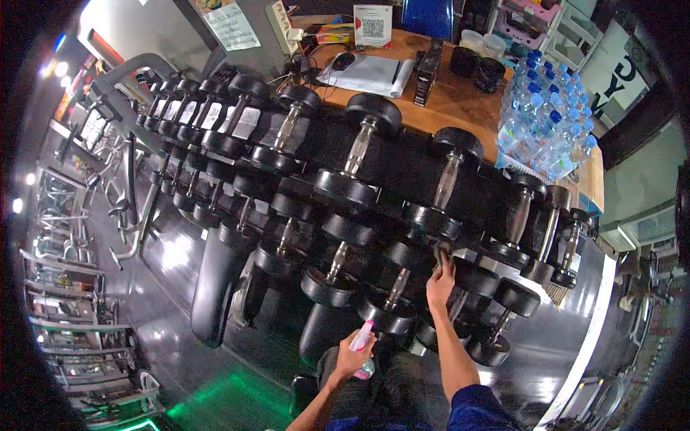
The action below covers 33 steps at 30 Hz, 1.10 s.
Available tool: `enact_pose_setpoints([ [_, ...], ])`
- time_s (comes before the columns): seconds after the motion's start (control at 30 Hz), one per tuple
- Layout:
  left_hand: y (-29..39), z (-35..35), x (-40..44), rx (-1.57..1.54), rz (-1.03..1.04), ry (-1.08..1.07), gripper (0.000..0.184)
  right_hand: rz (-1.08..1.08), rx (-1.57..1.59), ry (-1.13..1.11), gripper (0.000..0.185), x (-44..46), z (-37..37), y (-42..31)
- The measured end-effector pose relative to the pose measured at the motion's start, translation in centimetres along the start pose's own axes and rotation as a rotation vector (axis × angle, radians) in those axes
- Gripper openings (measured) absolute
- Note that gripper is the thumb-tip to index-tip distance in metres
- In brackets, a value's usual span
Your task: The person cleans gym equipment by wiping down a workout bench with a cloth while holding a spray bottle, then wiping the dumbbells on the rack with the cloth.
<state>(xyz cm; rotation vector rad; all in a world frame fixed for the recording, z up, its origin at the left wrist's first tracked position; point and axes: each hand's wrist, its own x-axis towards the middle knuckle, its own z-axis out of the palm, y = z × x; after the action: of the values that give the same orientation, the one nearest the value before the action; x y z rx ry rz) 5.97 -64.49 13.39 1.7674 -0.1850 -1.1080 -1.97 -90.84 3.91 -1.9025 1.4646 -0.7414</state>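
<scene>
My left hand [353,352] is wrapped round a spray bottle [364,337] with a pink and white top, low in front of the rack. Further right, my right hand [440,282] reaches up to the lower row of dumbbells, its fingers closed on a dark cloth [443,253]. The cloth is against or very near a black dumbbell [407,253] in the lower row; exact contact is hard to see. Above it, an upper-row dumbbell [445,179] with a silver handle rests on the rack.
Behind the rack stands a wooden desk [460,104] with papers [366,74], a QR sign [373,26] and many water bottles [550,118]. A black padded bench [215,287] is at left. Gym machines [79,316] line the far left.
</scene>
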Motion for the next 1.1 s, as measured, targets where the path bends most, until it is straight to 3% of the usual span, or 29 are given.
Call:
enact_pose_setpoints([
  [0.1,-0.7,0.3,0.4,-0.015,0.005,-0.016,0.019,-0.246,-0.148,-0.182,0.047,-0.4,-1.5,-2.5],
  [0.17,-0.9,0.6,0.4,-0.007,-0.003,-0.008,0.019,-0.256,-0.192,-0.181,0.041,1.2,-1.8,-2.8],
  [0.23,-0.4,0.7,0.3,0.004,-0.002,0.004,0.019,-0.228,-0.194,-0.122,0.038,3.8,-0.8,-1.1],
  [0.27,-0.2,0.7,0.2,0.012,-0.001,0.011,0.02,-0.017,-0.193,-0.122,0.028,5.4,1.4,2.4],
  [0.3,0.0,0.5,0.1,0.028,-0.019,0.01,0.02,-0.215,-0.294,-0.123,0.027,6.6,2.3,5.6],
  [0.33,0.1,0.4,0.0,0.042,-0.037,0.008,0.02,0.09,-0.32,-0.249,0.026,8.2,2.1,4.6],
  [0.37,0.1,0.3,0.0,0.056,-0.054,0.005,0.021,0.031,-0.67,-0.651,0.043,11.0,5.5,11.3],
  [0.4,0.0,0.1,0.1,0.068,-0.047,-0.004,0.021,0.084,-0.654,-0.757,0.043,12.3,5.8,12.0],
  [0.57,-3.2,-0.5,0.2,-0.018,-0.004,-0.005,0.023,0.068,-0.514,-0.742,0.042,14.6,7.5,13.4],
  [0.67,-1.7,-0.7,-0.4,0.03,-0.056,0.026,0.024,0.04,-0.449,-0.76,0.042,15.1,7.7,14.5],
  [0.87,-4.2,-1.5,0.3,0.112,-0.089,-0.009,0.026,-0.024,-0.298,-0.752,0.041,14.9,4.0,19.3],
  [1.1,-3.2,-1.5,-0.1,0.091,-0.111,-0.019,0.025,-0.027,-0.16,-0.606,0.034,15.6,7.3,13.1],
])
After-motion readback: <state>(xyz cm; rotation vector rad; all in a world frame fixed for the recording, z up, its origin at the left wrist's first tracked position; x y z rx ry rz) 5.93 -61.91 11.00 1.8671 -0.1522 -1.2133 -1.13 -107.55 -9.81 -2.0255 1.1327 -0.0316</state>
